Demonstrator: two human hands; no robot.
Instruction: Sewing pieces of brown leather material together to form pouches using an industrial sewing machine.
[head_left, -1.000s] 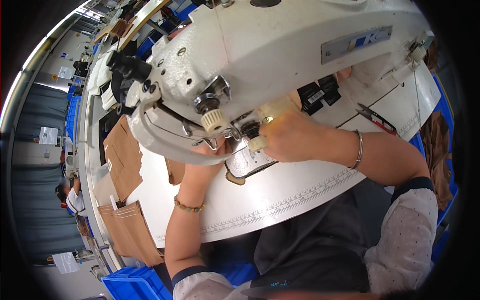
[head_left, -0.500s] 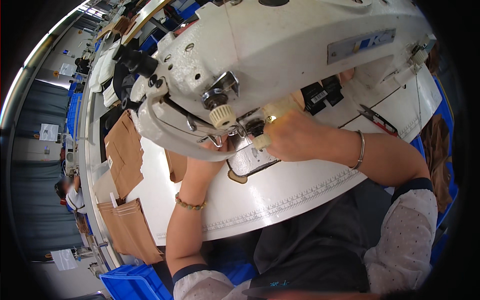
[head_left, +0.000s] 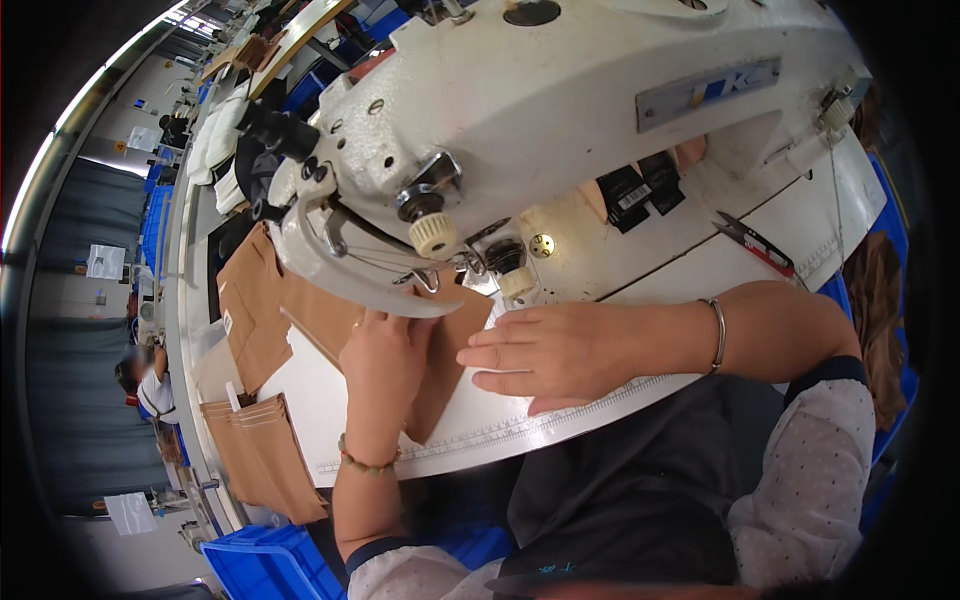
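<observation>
A brown fabric piece (head_left: 446,370) lies under the head of the white sewing machine (head_left: 560,120), one corner pointing toward the table's front edge. My left hand (head_left: 385,358) is closed on this fabric, its fingers bent and partly hidden behind the machine's curved guard. Flat beside the fabric's right edge, my right hand (head_left: 550,350) has its fingers stretched out to the left and holds nothing. Just beyond the hands are the needle area and a cream tension knob (head_left: 517,283).
Brown pieces (head_left: 250,310) and a folded brown stack (head_left: 262,450) lie on the left. Thread snips (head_left: 757,243) and black labels (head_left: 640,190) are on the right. Blue crates (head_left: 270,565) stand below the table. A printed ruler (head_left: 500,430) follows the front edge. Another person (head_left: 155,385) sits far left.
My right hand has drawn back from the needle area and flattened on the table. The left hand has shifted toward me, and the brown fabric now shows spread under the machine head.
</observation>
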